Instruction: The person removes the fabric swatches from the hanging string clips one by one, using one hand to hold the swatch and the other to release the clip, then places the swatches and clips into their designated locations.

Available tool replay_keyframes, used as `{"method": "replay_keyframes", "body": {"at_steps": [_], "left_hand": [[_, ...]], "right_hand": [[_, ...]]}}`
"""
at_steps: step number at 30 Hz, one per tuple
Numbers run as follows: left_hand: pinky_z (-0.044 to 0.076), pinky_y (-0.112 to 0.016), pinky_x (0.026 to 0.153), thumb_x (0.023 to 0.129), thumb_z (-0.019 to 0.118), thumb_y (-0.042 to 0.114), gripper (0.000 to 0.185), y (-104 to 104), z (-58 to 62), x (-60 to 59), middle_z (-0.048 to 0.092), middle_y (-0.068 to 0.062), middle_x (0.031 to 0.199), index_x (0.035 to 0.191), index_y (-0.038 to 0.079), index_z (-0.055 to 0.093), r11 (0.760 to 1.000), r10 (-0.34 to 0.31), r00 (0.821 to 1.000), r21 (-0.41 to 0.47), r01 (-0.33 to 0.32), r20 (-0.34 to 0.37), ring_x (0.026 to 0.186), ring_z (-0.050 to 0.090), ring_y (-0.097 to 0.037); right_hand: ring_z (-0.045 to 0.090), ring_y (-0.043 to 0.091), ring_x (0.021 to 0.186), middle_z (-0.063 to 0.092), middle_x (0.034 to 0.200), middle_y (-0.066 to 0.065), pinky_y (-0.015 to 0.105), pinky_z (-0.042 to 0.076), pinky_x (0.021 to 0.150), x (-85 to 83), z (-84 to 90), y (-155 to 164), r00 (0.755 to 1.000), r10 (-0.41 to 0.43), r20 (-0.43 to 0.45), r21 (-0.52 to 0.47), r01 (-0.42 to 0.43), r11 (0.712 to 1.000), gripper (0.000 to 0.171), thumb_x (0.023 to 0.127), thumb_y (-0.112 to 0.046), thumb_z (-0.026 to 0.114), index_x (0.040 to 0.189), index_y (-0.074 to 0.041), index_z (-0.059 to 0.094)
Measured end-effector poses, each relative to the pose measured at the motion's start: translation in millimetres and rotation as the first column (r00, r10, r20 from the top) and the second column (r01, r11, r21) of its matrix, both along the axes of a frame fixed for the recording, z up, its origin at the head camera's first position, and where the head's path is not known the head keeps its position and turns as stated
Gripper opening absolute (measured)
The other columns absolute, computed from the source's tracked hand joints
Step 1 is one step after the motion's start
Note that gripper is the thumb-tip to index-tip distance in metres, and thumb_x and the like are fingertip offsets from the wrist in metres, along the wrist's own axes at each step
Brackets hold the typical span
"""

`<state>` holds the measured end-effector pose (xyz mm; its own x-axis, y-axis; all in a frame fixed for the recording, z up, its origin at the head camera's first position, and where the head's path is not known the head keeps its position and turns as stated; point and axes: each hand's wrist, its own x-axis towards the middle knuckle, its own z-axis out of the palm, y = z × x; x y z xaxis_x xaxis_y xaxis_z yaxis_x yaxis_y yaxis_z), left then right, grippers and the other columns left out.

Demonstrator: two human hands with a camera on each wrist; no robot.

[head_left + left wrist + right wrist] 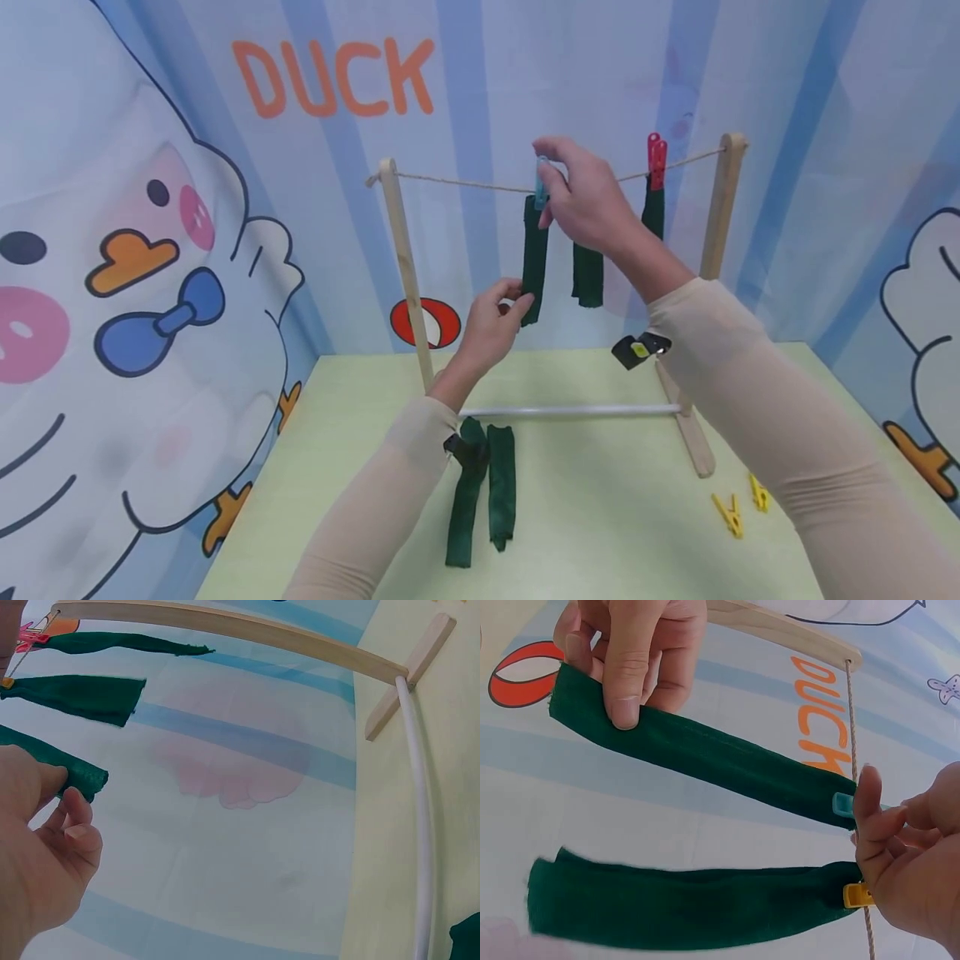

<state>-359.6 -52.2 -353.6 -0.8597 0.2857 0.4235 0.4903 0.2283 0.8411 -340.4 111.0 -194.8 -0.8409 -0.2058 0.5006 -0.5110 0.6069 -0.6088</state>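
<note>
My right hand (pixel 588 196) pinches a light blue clothespin (pixel 541 179) at the rope (pixel 465 182). That clothespin sits over the top end of a dark green cloth strip (pixel 534 258), which hangs down. Lower on the same strip, my left hand (pixel 491 325) holds its bottom end between thumb and fingers. A second green strip (pixel 588 275) hangs beside it from a yellow-orange clothespin (pixel 857 895), seen in the right wrist view. Farther right, red clothespins (pixel 657 162) hold a third strip (pixel 654 208), partly behind my right forearm.
The rope runs between two wooden posts (pixel 717 217), joined low by a white bar (pixel 570 411). Two more green strips (pixel 502 483) lie on the pale table (pixel 600 517), one partly behind my left wrist strap. Yellow clothespins (pixel 729 515) lie at the right. A duck-patterned curtain surrounds the table.
</note>
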Motion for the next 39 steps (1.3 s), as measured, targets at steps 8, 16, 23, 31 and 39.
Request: {"method": "replay_keyframes", "body": {"at_steps": [8,16,23,31,39], "left_hand": [[0.048,-0.028,0.065,0.104,0.057,0.018,0.023,1,2.0,2.1,0.061,-0.009,0.105,0.122,0.006,0.064,1.000,-0.004,1.000,0.011,0.004,0.015,0.071,0.056,-0.026],[0.049,-0.028,0.066,0.104,0.057,0.018,0.025,2,-0.1,4.1,0.061,-0.010,0.108,0.124,0.005,0.063,1.000,-0.001,1.000,0.001,0.001,0.014,0.075,0.057,-0.032],[0.049,-0.027,0.066,0.104,0.056,0.017,0.024,0,-6.5,5.8,0.061,-0.011,0.105,0.123,0.003,0.063,1.000,-0.011,1.000,0.016,0.011,0.020,0.073,0.057,-0.030],[0.049,-0.027,0.065,0.104,0.057,0.017,0.024,-1,-8.5,4.3,0.062,-0.010,0.104,0.122,0.004,0.064,1.000,0.001,1.000,0.026,-0.002,0.020,0.073,0.057,-0.031],[0.048,-0.028,0.065,0.104,0.057,0.017,0.023,-1,-7.5,4.1,0.062,-0.010,0.104,0.122,0.006,0.065,1.000,-0.006,1.000,0.027,0.005,0.017,0.073,0.056,-0.029]], "right_hand": [[0.061,0.024,0.073,0.057,0.131,0.009,0.028,0.048,0.066,1.2,2.7,1,1.000,-0.027,-0.012,0.011,0.027,1.000,0.040,0.109,-0.021,0.041,0.147,-0.010,0.047],[0.060,0.021,0.091,0.057,0.137,0.007,0.027,0.053,0.081,3.1,3.7,0,0.998,-0.054,-0.019,-0.010,0.054,0.998,0.035,0.107,-0.017,0.046,0.141,-0.009,0.053],[0.059,0.021,0.113,0.065,0.127,0.010,0.031,0.051,0.092,0.3,-1.3,-1,0.992,-0.085,-0.093,-0.028,0.083,0.996,0.028,0.105,-0.013,0.051,0.128,-0.004,0.065],[0.066,0.014,0.112,0.073,0.115,0.006,0.026,0.050,0.094,-3.6,-3.0,-1,0.976,-0.051,-0.210,-0.122,0.026,0.992,0.026,0.101,-0.010,0.059,0.124,-0.006,0.071],[0.068,0.013,0.105,0.074,0.109,0.005,0.025,0.051,0.091,-4.6,-1.8,-3,0.961,-0.074,-0.266,-0.159,0.032,0.987,0.019,0.100,-0.010,0.061,0.110,-0.006,0.077]]}}
